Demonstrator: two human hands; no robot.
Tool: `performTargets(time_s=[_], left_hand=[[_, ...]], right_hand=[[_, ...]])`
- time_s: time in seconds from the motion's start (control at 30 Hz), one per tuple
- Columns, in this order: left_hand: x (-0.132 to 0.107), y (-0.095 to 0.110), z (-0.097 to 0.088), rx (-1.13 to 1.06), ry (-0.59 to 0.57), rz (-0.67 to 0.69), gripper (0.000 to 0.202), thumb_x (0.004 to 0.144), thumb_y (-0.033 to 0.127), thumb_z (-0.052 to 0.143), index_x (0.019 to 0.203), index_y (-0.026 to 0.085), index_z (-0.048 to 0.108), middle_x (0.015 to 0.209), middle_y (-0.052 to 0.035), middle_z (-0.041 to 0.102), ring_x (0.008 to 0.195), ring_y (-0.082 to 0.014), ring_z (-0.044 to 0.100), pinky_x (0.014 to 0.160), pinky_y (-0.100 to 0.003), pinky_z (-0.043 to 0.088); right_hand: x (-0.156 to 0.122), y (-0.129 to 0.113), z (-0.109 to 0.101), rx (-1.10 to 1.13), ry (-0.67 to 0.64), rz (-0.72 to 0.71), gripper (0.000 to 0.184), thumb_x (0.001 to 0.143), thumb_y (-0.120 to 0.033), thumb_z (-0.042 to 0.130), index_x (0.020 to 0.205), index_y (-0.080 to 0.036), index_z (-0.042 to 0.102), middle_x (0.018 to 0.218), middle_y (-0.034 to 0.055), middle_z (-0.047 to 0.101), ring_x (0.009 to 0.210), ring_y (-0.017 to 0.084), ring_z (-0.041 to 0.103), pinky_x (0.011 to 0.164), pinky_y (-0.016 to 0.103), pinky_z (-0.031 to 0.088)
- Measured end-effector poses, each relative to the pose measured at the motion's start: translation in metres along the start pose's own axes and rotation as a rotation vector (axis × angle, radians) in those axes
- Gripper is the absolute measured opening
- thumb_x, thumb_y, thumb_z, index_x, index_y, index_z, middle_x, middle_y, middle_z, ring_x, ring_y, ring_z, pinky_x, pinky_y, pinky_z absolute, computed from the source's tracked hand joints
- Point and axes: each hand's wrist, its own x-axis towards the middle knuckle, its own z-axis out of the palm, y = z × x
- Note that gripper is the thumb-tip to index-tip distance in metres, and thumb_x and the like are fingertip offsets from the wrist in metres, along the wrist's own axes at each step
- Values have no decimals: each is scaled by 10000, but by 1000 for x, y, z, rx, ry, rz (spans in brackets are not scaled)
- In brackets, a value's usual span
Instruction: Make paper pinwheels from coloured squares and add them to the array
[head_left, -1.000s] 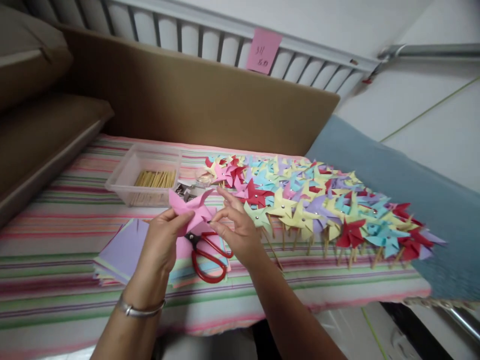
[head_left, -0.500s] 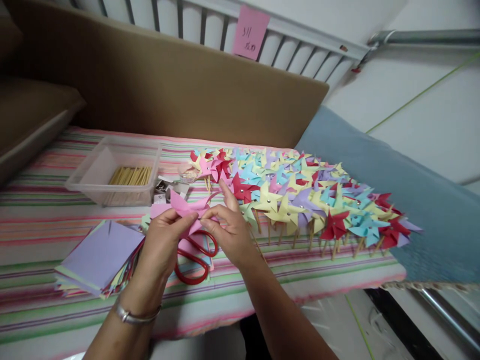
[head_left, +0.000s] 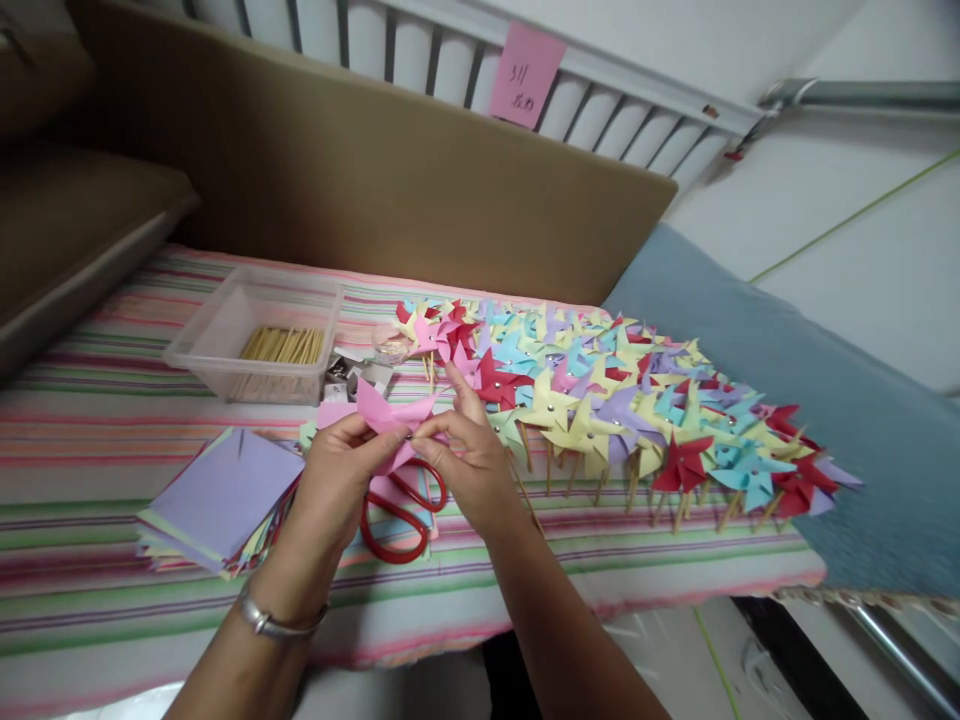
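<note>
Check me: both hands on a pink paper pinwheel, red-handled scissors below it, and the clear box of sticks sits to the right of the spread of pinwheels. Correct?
Wrong side: the head view shows the clear box of sticks left of the spread of pinwheels. The rest stands: left hand and right hand on the pink paper pinwheel, red-handled scissors below it.
</note>
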Motion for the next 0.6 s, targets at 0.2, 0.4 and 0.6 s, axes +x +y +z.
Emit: performTargets(time_s=[0.2, 0.4, 0.6], left_hand=[[0, -1, -1, 13, 1, 11, 127, 605, 259, 788, 688, 183, 730, 631, 2, 682, 574, -108, 538, 578, -219, 403], [-1, 0, 2, 12, 14, 20, 144, 598, 265, 787, 708, 188, 734, 653, 1, 694, 595, -123, 561, 608, -232, 423], [-1, -2, 2, 15, 21, 32, 147, 607, 263, 784, 717, 181, 733, 648, 2, 688, 590, -119, 555, 607, -230, 424]], right_hand=[[0, 0, 1, 30, 8, 28, 44, 767, -217, 636, 727, -211, 654, 1506, 47, 305, 1405, 230, 238, 1127, 447, 198], [-1, -1, 1, 12, 21, 30, 41, 769, -216, 628, 732, -209, 646, 1478, 67, 357, 1390, 236, 276, 1113, 443, 227], [-1, -1, 0, 12, 19, 14, 51, 780, -221, 621, 732, -215, 637, 1478, 64, 353, 1389, 224, 278, 1112, 437, 231]])
